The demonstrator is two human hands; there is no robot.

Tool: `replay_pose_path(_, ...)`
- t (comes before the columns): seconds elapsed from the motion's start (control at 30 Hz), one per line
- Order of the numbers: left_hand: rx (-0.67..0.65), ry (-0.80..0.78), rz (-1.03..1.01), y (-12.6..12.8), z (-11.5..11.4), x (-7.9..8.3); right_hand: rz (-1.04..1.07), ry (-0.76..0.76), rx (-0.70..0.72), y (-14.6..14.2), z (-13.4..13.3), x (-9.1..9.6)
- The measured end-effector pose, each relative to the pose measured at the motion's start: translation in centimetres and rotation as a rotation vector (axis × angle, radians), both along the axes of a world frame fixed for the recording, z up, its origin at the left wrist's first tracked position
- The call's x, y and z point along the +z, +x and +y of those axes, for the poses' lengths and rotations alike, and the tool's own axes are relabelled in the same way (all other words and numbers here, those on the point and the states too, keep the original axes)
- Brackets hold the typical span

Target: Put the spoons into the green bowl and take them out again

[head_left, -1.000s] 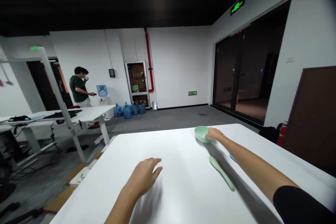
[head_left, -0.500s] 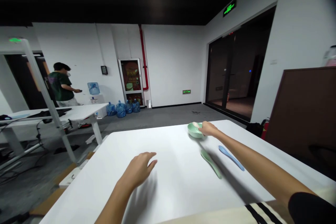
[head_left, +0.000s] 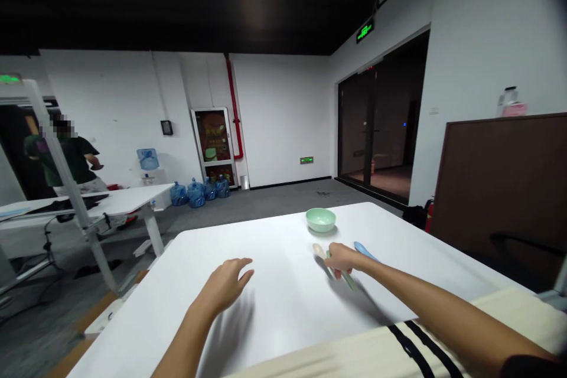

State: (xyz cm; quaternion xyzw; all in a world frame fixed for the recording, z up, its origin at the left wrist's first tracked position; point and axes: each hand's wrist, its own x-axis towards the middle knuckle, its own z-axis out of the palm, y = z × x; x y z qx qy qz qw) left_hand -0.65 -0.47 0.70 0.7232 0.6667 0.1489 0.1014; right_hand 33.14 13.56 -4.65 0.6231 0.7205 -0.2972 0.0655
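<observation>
**While left hand [head_left: 224, 286] hovers spread, right hand [head_left: 343, 261] pinches cream spoon [head_left: 318, 251]**

Fingers closed on its handle, over a green spoon [head_left: 348, 279], just beside a blue spoon [head_left: 365, 251]; mint-green bowl [head_left: 320, 220] sits just beyond on white table [head_left: 266, 236].

The left hand [head_left: 224, 286] stays low and open with its fingers loosely spread, while the right arm [head_left: 425, 301] stretches forward, its hand [head_left: 343, 260] curled downward, fingers bunched.
</observation>
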Motion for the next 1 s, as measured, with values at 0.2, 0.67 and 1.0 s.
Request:
replay_pose_path(0.2, -0.011, -0.007, -0.009, 0.1, -0.2, 0.0, -0.056, -0.050, 0.024, 0.3, -0.9, -0.7)
replay_pose_path(0.67, -0.008, 0.001, -0.021, 0.0, -0.1, 0.0, -0.125, -0.053, -0.025, -0.3, -2.2, -0.6)
replay_pose_path(1.0, -0.005, -0.003, -0.025, 0.1, -0.2, 0.0, -0.149, -0.035, -0.026, 0.0, -1.8, -1.0)
